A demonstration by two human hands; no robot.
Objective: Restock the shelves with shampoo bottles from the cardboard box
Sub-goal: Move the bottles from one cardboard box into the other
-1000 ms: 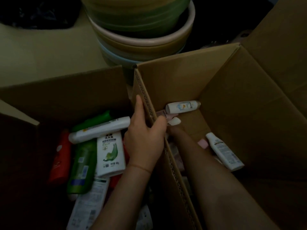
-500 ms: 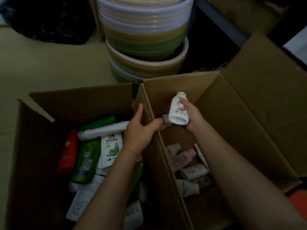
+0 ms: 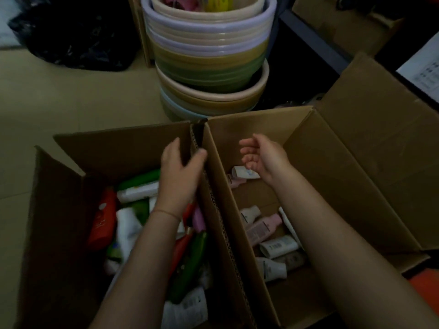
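Two open cardboard boxes stand side by side on the floor. The left box (image 3: 118,148) holds several bottles, among them a red one (image 3: 102,219), a green one (image 3: 140,180) and a white one (image 3: 137,192). The right box (image 3: 344,186) holds several small bottles, pink (image 3: 263,226) and white (image 3: 278,245). My left hand (image 3: 180,169) grips the cardboard wall (image 3: 213,210) between the boxes, thumb on the right side. My right hand (image 3: 261,155) hovers empty over the right box, fingers loosely curled. A white bottle (image 3: 243,172) lies just beneath it.
A tall stack of coloured plastic basins (image 3: 209,55) stands right behind the boxes. A black bag (image 3: 73,32) lies at the back left. Another cardboard box (image 3: 344,24) and a printed sheet (image 3: 425,67) are at the back right. An orange object (image 3: 425,281) shows at the lower right.
My right hand lifted a white bottle out of the right box, then let it go; it now lies in the box under the empty hand. The view pulled back.
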